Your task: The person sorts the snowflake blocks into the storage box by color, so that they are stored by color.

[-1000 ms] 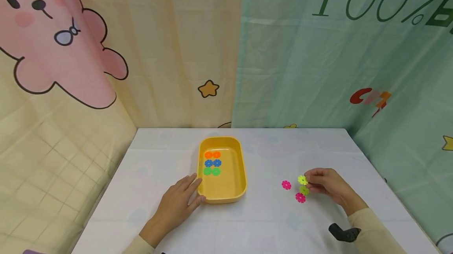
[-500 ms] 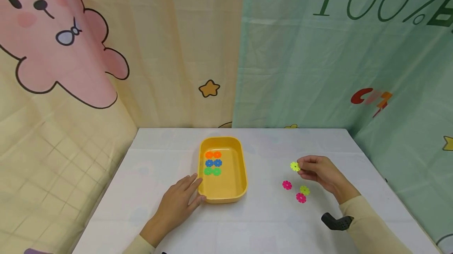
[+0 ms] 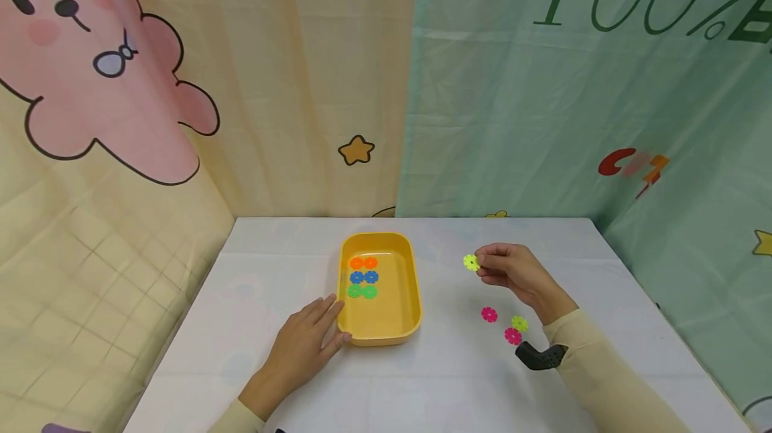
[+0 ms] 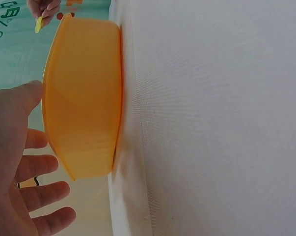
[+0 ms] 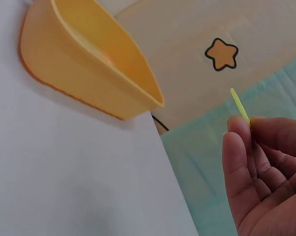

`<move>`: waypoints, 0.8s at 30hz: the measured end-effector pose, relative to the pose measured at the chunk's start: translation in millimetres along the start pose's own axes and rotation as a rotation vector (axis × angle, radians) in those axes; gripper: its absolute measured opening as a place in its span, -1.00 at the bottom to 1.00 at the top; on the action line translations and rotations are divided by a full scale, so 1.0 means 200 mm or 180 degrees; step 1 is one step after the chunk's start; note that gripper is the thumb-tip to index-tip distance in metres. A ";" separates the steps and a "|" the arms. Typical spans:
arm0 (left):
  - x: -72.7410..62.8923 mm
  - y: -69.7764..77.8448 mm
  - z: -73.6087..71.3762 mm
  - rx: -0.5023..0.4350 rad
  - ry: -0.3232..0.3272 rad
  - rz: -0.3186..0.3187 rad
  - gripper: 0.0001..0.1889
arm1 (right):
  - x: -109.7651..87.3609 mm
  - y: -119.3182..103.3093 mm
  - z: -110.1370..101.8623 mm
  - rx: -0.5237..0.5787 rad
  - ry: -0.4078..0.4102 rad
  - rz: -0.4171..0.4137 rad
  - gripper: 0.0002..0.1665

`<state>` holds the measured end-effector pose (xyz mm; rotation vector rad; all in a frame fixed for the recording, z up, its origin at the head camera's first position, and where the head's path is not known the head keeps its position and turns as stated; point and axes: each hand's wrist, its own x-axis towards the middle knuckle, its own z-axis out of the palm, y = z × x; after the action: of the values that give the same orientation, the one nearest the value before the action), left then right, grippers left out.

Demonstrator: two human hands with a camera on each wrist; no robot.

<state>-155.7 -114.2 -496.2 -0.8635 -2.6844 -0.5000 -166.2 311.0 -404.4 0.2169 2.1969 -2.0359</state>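
My right hand [image 3: 512, 272] pinches a yellow flower-shaped disc [image 3: 471, 262] by its edge, held up above the table to the right of the tray. In the right wrist view the disc [image 5: 240, 106] shows edge-on between thumb and fingertips. My left hand [image 3: 304, 339] rests with extended fingers at the left rim of the yellow tray [image 3: 416, 299]. In the left wrist view the thumb [image 4: 32, 96] meets the rim. Inside the tray lie pairs of flower discs: orange [image 3: 357, 263], blue [image 3: 357, 277] and green [image 3: 354, 291], in rows on its left side.
On the table, right of the tray, lie two pink discs [image 3: 489, 314] and a yellow-green disc [image 3: 519, 324], one pink disc beside the yellow-green one. A black wrist mount [image 3: 539, 356] sticks out from the right sleeve. Printed curtains [image 3: 512, 118] stand behind the table.
My right hand has lifted the yellow disc from beside the other discs and carried it left and toward the back, nearer the tray. The left hand and tray stay put.
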 end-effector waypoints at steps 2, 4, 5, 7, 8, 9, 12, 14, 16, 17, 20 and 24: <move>0.00 0.00 0.00 0.0007 0.0010 -0.0013 -0.31 | 0.02 -0.02 0.04 0.0011 -0.0053 -0.0010 -0.71; -0.01 0.00 0.00 0.0005 0.0015 -0.0021 -0.31 | 0.04 -0.03 0.08 -0.0018 -0.0065 -0.0007 -0.69; -0.01 0.00 0.00 0.0004 0.0020 -0.0024 -0.31 | 0.04 -0.04 0.10 -0.0045 -0.0066 -0.0003 -0.68; -0.01 -0.01 0.00 0.0005 0.0027 -0.0028 -0.31 | 0.06 -0.06 0.14 -0.0118 -0.0050 0.0002 -0.65; -0.01 -0.01 0.00 0.0006 0.0030 -0.0028 -0.31 | 0.07 -0.06 0.16 -0.0155 -0.0022 0.0011 -0.65; -0.01 -0.01 0.00 0.0008 0.0029 -0.0029 -0.31 | 0.08 -0.07 0.18 -0.0187 0.0006 0.0025 -0.65; -0.01 -0.01 0.00 0.0009 0.0027 -0.0022 -0.31 | 0.10 -0.09 0.22 -0.0255 0.0060 0.0055 -0.66; -0.01 -0.01 0.00 0.0021 0.0024 -0.0018 -0.30 | 0.12 -0.10 0.24 -0.0268 0.0076 0.0067 -0.67; -0.01 -0.01 0.01 0.0038 0.0023 -0.0017 -0.30 | 0.13 -0.10 0.26 -0.0252 0.0054 0.0040 -0.67; -0.01 -0.01 0.01 0.0048 0.0022 -0.0016 -0.30 | 0.14 -0.11 0.27 -0.0241 0.0039 0.0020 -0.67; -0.01 -0.01 0.01 0.0068 0.0026 -0.0012 -0.30 | 0.17 -0.12 0.30 -0.0182 0.0035 -0.0025 -0.68; -0.02 -0.01 0.01 0.0060 0.0034 -0.0008 -0.30 | 0.20 -0.14 0.37 -0.0199 0.0042 0.0002 -0.71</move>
<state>-155.4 -116.7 -500.5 -0.8501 -2.6765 -0.4778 -211.2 234.7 -390.7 0.2246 2.2638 -1.9675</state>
